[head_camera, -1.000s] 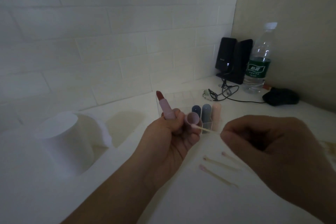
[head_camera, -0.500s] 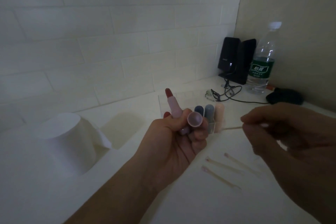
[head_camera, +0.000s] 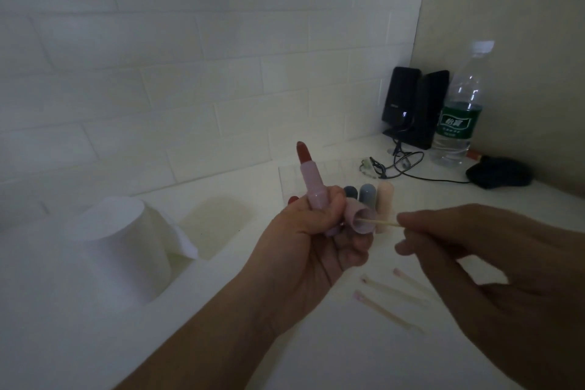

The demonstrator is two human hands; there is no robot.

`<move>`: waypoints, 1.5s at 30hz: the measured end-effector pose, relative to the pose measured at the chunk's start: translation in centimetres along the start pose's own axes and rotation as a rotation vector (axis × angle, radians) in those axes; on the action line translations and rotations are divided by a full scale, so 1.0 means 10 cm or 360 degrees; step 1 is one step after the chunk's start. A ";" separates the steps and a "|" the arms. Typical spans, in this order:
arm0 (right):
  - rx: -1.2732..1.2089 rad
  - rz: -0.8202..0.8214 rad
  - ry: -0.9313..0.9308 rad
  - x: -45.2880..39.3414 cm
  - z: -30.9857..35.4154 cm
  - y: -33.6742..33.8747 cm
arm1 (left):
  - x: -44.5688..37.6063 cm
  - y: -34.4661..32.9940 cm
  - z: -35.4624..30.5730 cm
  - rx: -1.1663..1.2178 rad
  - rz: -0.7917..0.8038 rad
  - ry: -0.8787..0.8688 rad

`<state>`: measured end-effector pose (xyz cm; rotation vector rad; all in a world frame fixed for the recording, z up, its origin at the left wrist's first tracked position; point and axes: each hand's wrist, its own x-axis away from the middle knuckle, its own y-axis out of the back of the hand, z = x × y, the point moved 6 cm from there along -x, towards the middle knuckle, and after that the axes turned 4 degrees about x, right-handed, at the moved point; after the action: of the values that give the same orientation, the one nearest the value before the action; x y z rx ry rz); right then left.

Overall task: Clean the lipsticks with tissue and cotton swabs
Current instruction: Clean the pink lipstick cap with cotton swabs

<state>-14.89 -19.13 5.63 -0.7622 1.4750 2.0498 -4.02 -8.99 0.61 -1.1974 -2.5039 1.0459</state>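
Lipstick (head_camera: pixel 311 180) stands upright in the left hand (head_camera: pixel 311 239), which also grips its cap (head_camera: pixel 361 219), mouth facing right. Right hand (head_camera: pixel 493 266) pinches a cotton swab (head_camera: pixel 381 223), shaft level, tip inside the cap's mouth.

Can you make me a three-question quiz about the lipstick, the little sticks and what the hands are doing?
1. Where does the tip of the thin wooden cotton swab go?
A. into the pale pink lipstick cap
B. onto the white tissue roll
C. into the bottle

2. How many used swabs lie on the white table?
A. one
B. three
C. six

3. The open pink lipstick with red tip is:
A. lying down
B. upright in the left hand
C. capped

Answers: 1 A, the right hand pokes it into the cap's mouth; 2 B, three lie side by side; 3 B, red tip points up.
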 end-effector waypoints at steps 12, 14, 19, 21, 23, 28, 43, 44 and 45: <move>0.0313 -0.0166 0.0136 0.01 0.05 -0.15 | 0.01 0.06 -0.08 -0.0498 -0.0161 -0.0381; 0.0280 -0.0244 0.0167 0.03 0.06 -0.13 | 0.01 0.05 -0.08 -0.0583 -0.0127 -0.0395; 0.0278 -0.0212 0.0243 0.04 0.05 -0.16 | 0.01 0.07 -0.09 -0.0680 -0.0124 -0.0452; 0.0180 -0.0134 0.0237 0.03 0.05 -0.17 | 0.00 0.08 -0.10 -0.0704 -0.0113 -0.0463; -0.0076 -0.0146 0.0126 0.02 -0.01 -0.13 | 0.00 0.06 -0.09 -0.0730 -0.0078 -0.0470; -0.0028 -0.0072 0.0072 -0.01 -0.03 -0.15 | 0.01 0.05 -0.10 -0.0761 -0.0062 -0.0506; -0.0329 0.0017 -0.0251 -0.05 -0.16 -0.11 | 0.01 0.12 -0.25 -0.0641 -0.0160 -0.0581; -0.0289 -0.0018 -0.0255 -0.05 -0.17 -0.09 | 0.01 0.11 -0.25 -0.0642 -0.0158 -0.0570; -0.0253 -0.0061 -0.0259 -0.05 -0.17 -0.07 | 0.01 0.10 -0.24 -0.0644 -0.0154 -0.0556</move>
<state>-13.81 -20.59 5.02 -0.6606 1.2116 2.1638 -2.43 -7.21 1.75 -1.0388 -3.1255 0.8050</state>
